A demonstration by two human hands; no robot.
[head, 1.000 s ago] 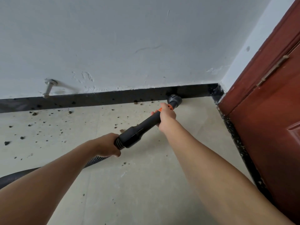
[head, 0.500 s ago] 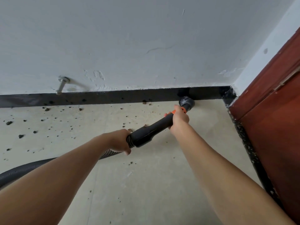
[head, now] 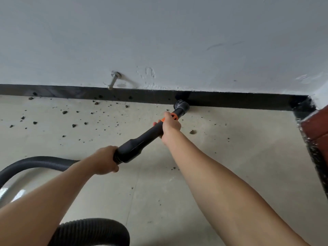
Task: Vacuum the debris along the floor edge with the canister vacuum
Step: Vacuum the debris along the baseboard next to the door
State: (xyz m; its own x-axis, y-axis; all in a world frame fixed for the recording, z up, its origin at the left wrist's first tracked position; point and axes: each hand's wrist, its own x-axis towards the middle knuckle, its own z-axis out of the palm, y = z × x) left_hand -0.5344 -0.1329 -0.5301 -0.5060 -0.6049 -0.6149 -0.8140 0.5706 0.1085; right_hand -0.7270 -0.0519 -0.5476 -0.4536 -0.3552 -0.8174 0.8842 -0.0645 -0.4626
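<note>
We grip the black wand (head: 142, 141) with both hands. Our right hand (head: 170, 124) curls round it far forward, just behind the orange collar (head: 173, 116), where it can steer the round brush nozzle (head: 181, 105). Our left hand (head: 104, 161) wraps the ribbed cuff where the hose (head: 35, 164) joins, which we judge takes the hose's drag. The nozzle sits at the far edge of the floor (head: 213, 157), pushed into the seam under the black skirting (head: 230, 101). Debris (head: 64, 112) lies scattered along that edge towards the far left, and one bigger crumb (head: 192, 132) lies near our right wrist. The stretch towards the far right corner looks cleaner, so the left part seems not yet done.

The nozzle's mouth faces away from us, so we cannot tell what it is lifting. Most fingers of both hands are hidden behind the wand. The hose leaves the picture at the left and shows again at the bottom edge. A pale metallic shape (head: 10, 190) at lower left may be the canister, but it is cut off. A reddish-brown door (head: 316, 128) is clipped at the right.
</note>
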